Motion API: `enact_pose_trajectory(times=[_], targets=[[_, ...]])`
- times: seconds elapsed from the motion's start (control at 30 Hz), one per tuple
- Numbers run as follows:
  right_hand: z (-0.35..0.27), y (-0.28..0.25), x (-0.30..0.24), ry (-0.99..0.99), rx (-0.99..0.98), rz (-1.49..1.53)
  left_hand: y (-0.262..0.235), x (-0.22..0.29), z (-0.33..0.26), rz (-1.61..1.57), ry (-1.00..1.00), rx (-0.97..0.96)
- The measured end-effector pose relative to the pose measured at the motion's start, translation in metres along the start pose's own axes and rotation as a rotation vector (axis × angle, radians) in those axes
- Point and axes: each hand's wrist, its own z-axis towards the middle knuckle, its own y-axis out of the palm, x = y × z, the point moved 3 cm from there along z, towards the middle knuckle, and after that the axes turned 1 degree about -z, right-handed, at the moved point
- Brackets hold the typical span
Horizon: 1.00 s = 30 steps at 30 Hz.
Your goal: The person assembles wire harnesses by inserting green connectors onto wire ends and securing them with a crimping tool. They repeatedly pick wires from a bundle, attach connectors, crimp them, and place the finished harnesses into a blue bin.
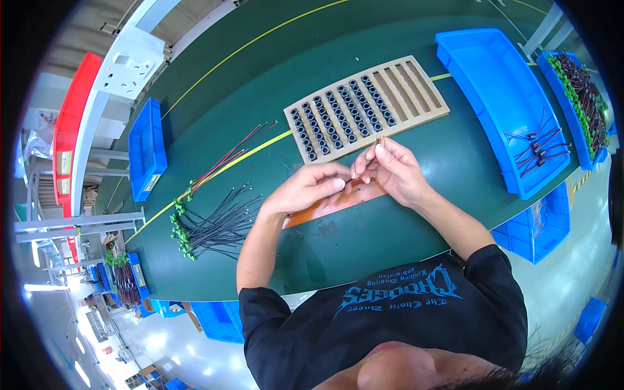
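Note:
In front of my chest, both hands are pinched round a thin dark wire (370, 163). My left hand (316, 186) grips it lower down, its fingers curled. My right hand (398, 171) holds it higher, and small wire ends show above the thumb. Just beyond the fingers lies a wooden rack (424, 117) with several rows of black ring-shaped parts (338, 116) in its slots; the slots at its right have no rings. Under my hands an orange strip (331, 207) lies on the green table, partly covered by them.
Left on the table lie black wires (221, 221) with green connectors (182, 231), and red wires (224, 158) beyond them. A blue bin (146, 149) stands at far left. At right, a large blue tray (478, 71) holds several wired parts (538, 151), beside a bin of green-ended wires (578, 104).

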Motion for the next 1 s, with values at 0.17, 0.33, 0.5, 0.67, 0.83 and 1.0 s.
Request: enact_pose_trajectory(times=[0.17, 0.33, 0.5, 0.67, 0.83, 1.0], targets=[[0.006, 0.030, 0.005, 0.055, -0.113, 0.179, 0.011, 0.005, -0.020, -0.297, -0.220, -0.059], [-0.001, 0.017, 0.002, 0.051, 0.002, -0.123, 0.012, -0.017, -0.014, -0.348, -0.288, 0.066], [-0.006, 0.011, 0.003, 0.055, 0.051, -0.126, 0.016, -0.027, -0.018, -0.101, -0.089, 0.155], [-0.009, 0.004, 0.006, 0.054, 0.069, -0.120, 0.023, -0.029, -0.020, -0.020, -0.028, 0.189], [-0.005, 0.010, 0.002, 0.103, -0.063, -0.215, 0.015, -0.038, -0.025, -0.230, -0.190, 0.052], [0.013, 0.034, -0.001, -0.036, -0.130, -0.341, 0.003, -0.013, -0.037, 0.037, -0.040, 0.053]])
